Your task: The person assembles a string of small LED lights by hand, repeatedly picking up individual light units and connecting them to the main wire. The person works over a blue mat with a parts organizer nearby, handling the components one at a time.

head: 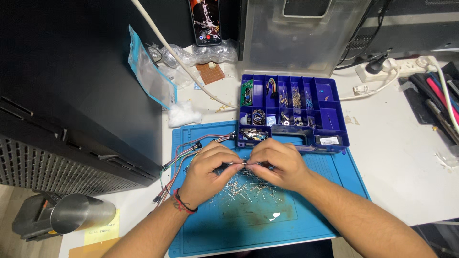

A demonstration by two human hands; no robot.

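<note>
Item: my left hand (209, 168) and right hand (276, 161), fingertips pinched together from either side on a thin bundle of small wire-legged parts (243, 164), held level just above the blue work mat (325, 200). Both hands were clenched on it; what kind of parts they were was too small to tell.

Item: loose heap of the same thin metal-legged components (246, 190), scattered on the mat directly beneath my hands.

Item: blue compartment box (330, 102), lid raised, standing at the mat's far edge just beyond my knuckles, its cells holding small electronic parts.

Item: coloured jumper wires (184, 155), trailing off the mat's left edge beside my left hand.

Item: tuft of white cotton (183, 113), left of the box, off the mat.

Item: phone (205, 20), propped upright at the back.

Item: steel cylinder (81, 212), lying at the lower left.
</note>
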